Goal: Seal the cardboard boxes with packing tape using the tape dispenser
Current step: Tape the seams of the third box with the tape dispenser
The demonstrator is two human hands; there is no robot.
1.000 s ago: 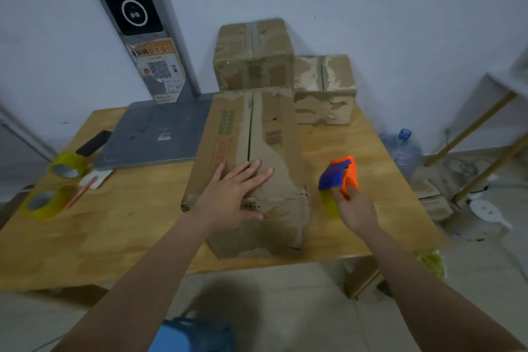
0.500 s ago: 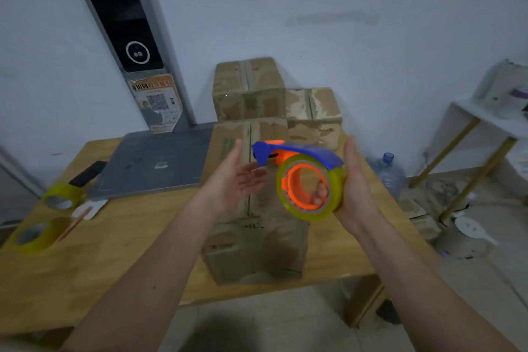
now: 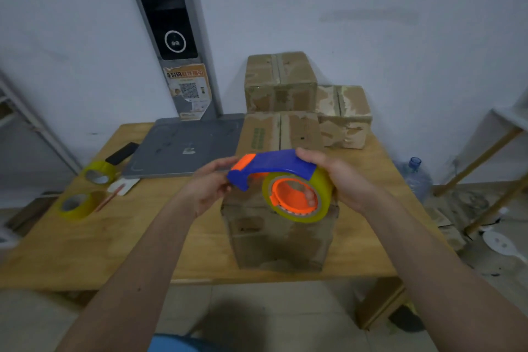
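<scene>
A blue and orange tape dispenser (image 3: 274, 168) with a yellowish tape roll (image 3: 297, 197) is held in the air above a long cardboard box (image 3: 280, 231) on the wooden table (image 3: 114, 243). My right hand (image 3: 343, 180) grips the dispenser and roll from the right, fingers through the orange core. My left hand (image 3: 211, 186) pinches the dispenser's orange front end. Two more cardboard boxes, one tall (image 3: 280, 83) and one lower (image 3: 345, 117), stand at the back against the wall.
Two loose tape rolls, one nearer the wall (image 3: 98, 173) and one nearer me (image 3: 78, 204), lie at the table's left, by a pencil on paper (image 3: 120, 187) and a black phone (image 3: 121, 153). A grey board (image 3: 185, 146) lies behind. A water bottle (image 3: 414, 177) stands on the floor at right.
My left hand left the box top and came up to the dispenser's front end. My right hand raised the dispenser from beside the box to above it.
</scene>
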